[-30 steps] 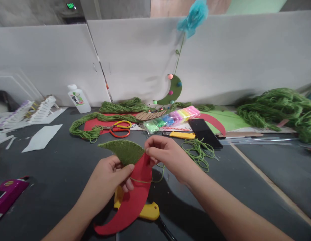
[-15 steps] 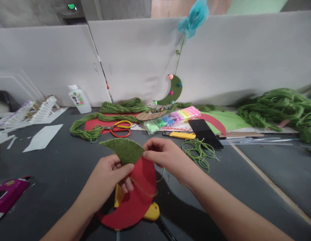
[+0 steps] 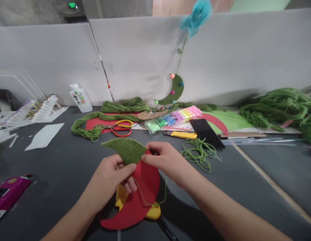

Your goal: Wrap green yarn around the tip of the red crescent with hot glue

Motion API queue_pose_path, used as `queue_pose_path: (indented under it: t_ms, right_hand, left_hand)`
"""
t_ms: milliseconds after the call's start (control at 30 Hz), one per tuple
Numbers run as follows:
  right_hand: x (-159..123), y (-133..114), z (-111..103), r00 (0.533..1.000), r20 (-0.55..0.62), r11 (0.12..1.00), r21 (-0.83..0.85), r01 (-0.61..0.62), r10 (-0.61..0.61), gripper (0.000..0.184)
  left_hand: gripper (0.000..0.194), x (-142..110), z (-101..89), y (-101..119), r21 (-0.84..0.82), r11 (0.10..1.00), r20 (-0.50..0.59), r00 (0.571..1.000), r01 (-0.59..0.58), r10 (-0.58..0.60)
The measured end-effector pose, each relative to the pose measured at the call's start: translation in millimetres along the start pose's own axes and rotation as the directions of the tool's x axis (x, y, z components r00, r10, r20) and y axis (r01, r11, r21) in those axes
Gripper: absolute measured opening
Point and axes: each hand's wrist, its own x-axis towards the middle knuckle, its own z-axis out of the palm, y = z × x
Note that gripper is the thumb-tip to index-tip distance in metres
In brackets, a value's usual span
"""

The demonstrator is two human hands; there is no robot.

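Observation:
A red crescent cutout (image 3: 142,190) has its upper end wrapped in green yarn (image 3: 127,150). My left hand (image 3: 117,174) grips the crescent at its inner edge, thumb on the front just below the wrapped part. On the outer edge, my right hand (image 3: 162,157) is closed in a pinch at the border of the wrapping; its fingertips are partly hidden behind the crescent. A loose yarn strand (image 3: 166,187) hangs in a loop across the red front. Underneath lies a yellow tool (image 3: 154,211) with a black cord, mostly covered.
Scissors (image 3: 121,128), a yellow utility knife (image 3: 183,134), a black phone (image 3: 208,133) and tangled yarn (image 3: 199,154) lie ahead. A white bottle (image 3: 80,98) stands by the partition. At left is a purple tool (image 3: 12,194); a large yarn heap (image 3: 281,108) sits at right.
My right hand has shifted slightly down along the crescent's outer edge. The loose yarn strand now hangs in a wider loop over the red front. My left hand keeps its hold.

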Motion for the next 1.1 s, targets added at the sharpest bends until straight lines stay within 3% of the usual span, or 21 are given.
queue_pose_path:
  t_ms: [267, 467, 733, 967, 1100]
  right_hand:
    - [0.1, 2.8, 2.6, 1.000, -0.031, 1.000, 0.010, -0.004, 0.005, 0.012]
    - [-2.4, 0.2, 3.7, 0.998, 0.047, 0.998, 0.061, -0.032, 0.029, 0.007]
    - [-0.6, 5.5, 9.6, 1.000, -0.005, 0.993, 0.112, -0.026, 0.027, 0.005]
    - [-1.6, 2.0, 8.8, 0.999, 0.007, 0.994, 0.107, -0.033, 0.033, 0.005]
    - [-2.3, 2.0, 8.0, 0.998, 0.000, 0.993, 0.092, -0.070, 0.070, 0.007]
  left_hand:
    - [0.016, -0.7, 0.7, 1.1, -0.008, 1.000, -0.013, 1.000, -0.006, 0.006]
    - [0.016, 0.2, 0.6, 0.5, -0.061, 0.998, -0.033, 0.999, -0.006, 0.004]
    - [0.018, -0.2, 1.5, 2.0, -0.012, 1.000, -0.037, 0.999, 0.003, -0.003]
    - [0.016, 0.4, 0.6, 0.6, -0.055, 0.998, 0.003, 1.000, 0.000, 0.000]
    - [0.018, 0.2, -2.3, 2.5, -0.121, 0.991, 0.082, 0.996, 0.049, -0.039]
